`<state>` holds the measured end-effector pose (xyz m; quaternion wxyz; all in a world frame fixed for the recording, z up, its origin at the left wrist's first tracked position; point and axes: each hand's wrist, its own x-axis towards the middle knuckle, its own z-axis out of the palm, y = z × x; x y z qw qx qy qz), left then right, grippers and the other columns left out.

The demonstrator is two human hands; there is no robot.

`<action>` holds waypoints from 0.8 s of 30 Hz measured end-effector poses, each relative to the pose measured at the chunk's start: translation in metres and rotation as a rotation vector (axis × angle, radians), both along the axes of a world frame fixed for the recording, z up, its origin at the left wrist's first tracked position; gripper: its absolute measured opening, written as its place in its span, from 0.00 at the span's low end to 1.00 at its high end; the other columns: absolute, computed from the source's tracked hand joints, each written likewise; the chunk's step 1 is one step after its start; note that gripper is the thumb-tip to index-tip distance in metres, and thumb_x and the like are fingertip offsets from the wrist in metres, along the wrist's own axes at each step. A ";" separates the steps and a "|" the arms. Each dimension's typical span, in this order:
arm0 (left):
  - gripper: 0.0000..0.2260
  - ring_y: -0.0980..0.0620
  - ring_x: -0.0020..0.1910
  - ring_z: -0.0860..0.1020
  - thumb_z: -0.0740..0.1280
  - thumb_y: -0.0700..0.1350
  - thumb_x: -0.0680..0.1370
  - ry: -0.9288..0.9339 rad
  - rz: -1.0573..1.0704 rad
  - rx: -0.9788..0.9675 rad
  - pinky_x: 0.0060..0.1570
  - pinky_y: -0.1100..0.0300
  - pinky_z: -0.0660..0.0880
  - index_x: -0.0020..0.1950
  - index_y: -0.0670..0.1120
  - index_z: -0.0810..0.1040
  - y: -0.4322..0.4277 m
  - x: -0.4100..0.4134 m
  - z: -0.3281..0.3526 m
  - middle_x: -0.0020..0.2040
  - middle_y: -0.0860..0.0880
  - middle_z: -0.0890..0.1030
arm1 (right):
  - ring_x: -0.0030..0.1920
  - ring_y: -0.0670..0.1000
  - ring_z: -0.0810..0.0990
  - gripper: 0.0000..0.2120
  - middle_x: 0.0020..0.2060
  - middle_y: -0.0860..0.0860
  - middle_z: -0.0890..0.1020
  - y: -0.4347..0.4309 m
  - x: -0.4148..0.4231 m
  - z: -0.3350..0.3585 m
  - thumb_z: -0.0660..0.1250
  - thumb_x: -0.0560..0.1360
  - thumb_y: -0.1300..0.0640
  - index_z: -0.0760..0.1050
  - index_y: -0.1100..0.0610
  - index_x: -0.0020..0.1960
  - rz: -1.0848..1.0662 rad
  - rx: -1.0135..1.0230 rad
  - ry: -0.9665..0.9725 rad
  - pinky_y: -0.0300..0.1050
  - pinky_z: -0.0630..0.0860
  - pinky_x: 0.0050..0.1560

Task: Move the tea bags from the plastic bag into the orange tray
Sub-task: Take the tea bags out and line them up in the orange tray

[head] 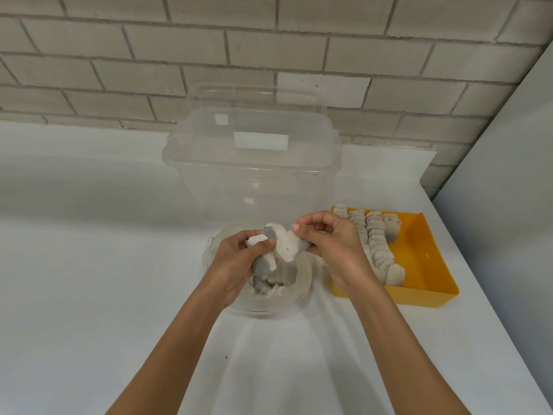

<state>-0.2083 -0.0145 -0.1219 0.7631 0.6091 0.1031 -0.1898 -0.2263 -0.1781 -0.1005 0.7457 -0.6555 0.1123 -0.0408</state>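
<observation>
Task status: partly done. The orange tray (425,253) sat on the white tabletop (89,265), just right of the plastic bag (263,305). Its left half carried tea bags (377,244) filed on edge in close, overlapping rows. The right half of the tray floor showed bare. A loose heap lay in the bottom of the plastic bag, under the hands; its count could not be determined.

Both hands were over the mouth of the plastic bag. The left hand (236,262) gripped a clump (263,265) of several bags, fingers curled round it. The right hand (329,244) pinched a single pale bag (287,245) between thumb and fingers, and that bag touched the clump. In my judgement one bag was being separated for transfer.

Materials:
- **Tea bags:** soft paper pouches, roughly square with rounded corners, off-white, some grey in shadow, lightly crumpled.
- **Plastic bag:** thin, clear and slack, opened to a round mouth.
- **Orange tray:** rigid moulded plastic, smooth, rectangular, with low walls.
- **Clear plastic container (254,163):** tall and stiff, with rounded corners, a lid and two white labels. It stood directly behind the bag.
- **Brick wall (149,70):** pale and matte, behind the tabletop.
</observation>
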 end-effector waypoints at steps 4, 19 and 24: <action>0.11 0.49 0.42 0.84 0.72 0.36 0.73 0.004 -0.066 -0.064 0.38 0.58 0.82 0.54 0.40 0.78 -0.007 -0.007 0.003 0.47 0.42 0.83 | 0.39 0.49 0.78 0.05 0.36 0.54 0.78 0.013 0.007 -0.003 0.72 0.73 0.63 0.75 0.59 0.42 -0.209 0.146 -0.012 0.44 0.79 0.41; 0.10 0.54 0.41 0.81 0.75 0.42 0.72 -0.386 -0.158 0.287 0.36 0.65 0.77 0.51 0.44 0.80 -0.011 0.012 0.025 0.45 0.47 0.83 | 0.39 0.46 0.79 0.04 0.39 0.49 0.84 -0.006 -0.006 -0.003 0.72 0.72 0.58 0.83 0.51 0.45 0.076 -0.439 -0.139 0.41 0.75 0.42; 0.12 0.52 0.38 0.82 0.75 0.41 0.71 -0.421 -0.250 0.272 0.38 0.61 0.79 0.53 0.43 0.80 -0.029 0.023 0.039 0.44 0.44 0.84 | 0.41 0.50 0.82 0.03 0.39 0.49 0.85 -0.027 -0.001 0.012 0.72 0.73 0.57 0.84 0.50 0.44 0.018 -0.462 -0.185 0.46 0.77 0.45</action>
